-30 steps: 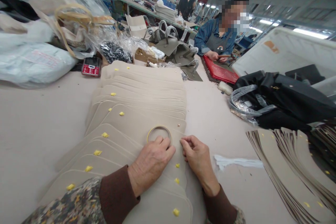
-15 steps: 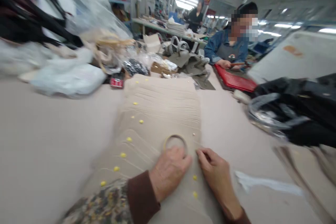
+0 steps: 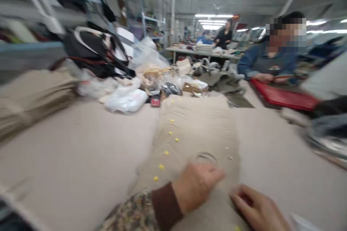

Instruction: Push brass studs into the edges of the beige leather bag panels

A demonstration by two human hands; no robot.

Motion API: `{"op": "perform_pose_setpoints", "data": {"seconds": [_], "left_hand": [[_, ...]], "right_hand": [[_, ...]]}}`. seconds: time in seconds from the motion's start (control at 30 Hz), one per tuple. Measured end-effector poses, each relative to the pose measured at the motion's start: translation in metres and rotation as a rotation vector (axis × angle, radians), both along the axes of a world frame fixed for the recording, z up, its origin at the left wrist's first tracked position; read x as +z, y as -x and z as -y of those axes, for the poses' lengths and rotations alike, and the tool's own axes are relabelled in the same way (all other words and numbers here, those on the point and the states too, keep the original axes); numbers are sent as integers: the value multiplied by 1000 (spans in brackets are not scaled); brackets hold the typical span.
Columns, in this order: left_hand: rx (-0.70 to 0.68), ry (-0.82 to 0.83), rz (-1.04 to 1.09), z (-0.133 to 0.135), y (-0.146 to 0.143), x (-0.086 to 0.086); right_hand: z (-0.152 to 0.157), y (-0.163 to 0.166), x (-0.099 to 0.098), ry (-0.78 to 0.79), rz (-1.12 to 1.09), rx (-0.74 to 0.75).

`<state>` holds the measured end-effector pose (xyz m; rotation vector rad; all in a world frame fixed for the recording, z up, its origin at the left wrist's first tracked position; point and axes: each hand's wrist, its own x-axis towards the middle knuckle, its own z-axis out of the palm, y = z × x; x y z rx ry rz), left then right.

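Note:
A long stack of beige fabric pieces (image 3: 200,126) lies lengthwise before me, with small yellow dots along its left side. My left hand (image 3: 196,184) is over the stack, fingers closed on a thin ring (image 3: 206,156) that shows just beyond the knuckles. It looks like a narrow tape roll, but blur hides the detail. At the stack's right edge is my right hand (image 3: 256,205), thumb and forefinger pinched together. Whatever is between those fingertips is too small and smeared to make out.
Folded beige cloth (image 3: 35,94) is piled at the left. Plastic bags (image 3: 127,99), a black bag (image 3: 89,52) and grey-green pieces (image 3: 225,81) crowd the far side. At the right, a co-worker (image 3: 273,57) sits behind a red panel (image 3: 284,94).
The view has swung left, so the scene sits farther right. My left hand has lifted a little with the ring and is blurred. The right hand remains by the stack's edge, lower in view.

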<state>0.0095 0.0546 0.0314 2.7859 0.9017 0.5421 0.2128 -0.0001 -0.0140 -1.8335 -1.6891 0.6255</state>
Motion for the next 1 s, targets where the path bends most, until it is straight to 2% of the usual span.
{"op": "perform_pose_setpoints", "data": {"seconds": [0.1, 0.2, 0.27, 0.33, 0.43, 0.53, 0.6, 0.77, 0.87, 1.0], "left_hand": [[-38, 46, 270, -8, 6, -5], [-107, 49, 419, -6, 4, -6], [-125, 47, 416, -2, 3, -4], [-121, 38, 376, 2, 2, -3], [-103, -2, 347, 5, 0, -5], [-111, -15, 357, 6, -1, -8], [-116, 21, 361, 8, -2, -9], [-93, 164, 274, 8, -2, -2], [-58, 155, 254, 3, -5, 2], [-82, 37, 292, -4, -13, 1]], "right_hand": [[5, -9, 23, 132, 8, 32], [3, -3, 33, 32, -85, -70], [5, 4, 39, -91, -177, -53], [8, 11, 45, -230, -213, 51], [9, 19, 53, -394, -155, 217], [7, 25, 55, -481, -62, 300], [5, 28, 52, -527, -9, 299], [4, 32, 45, -618, 85, 178], [5, 34, 47, -562, 21, 96], [2, 36, 52, -184, -391, -109]]}}
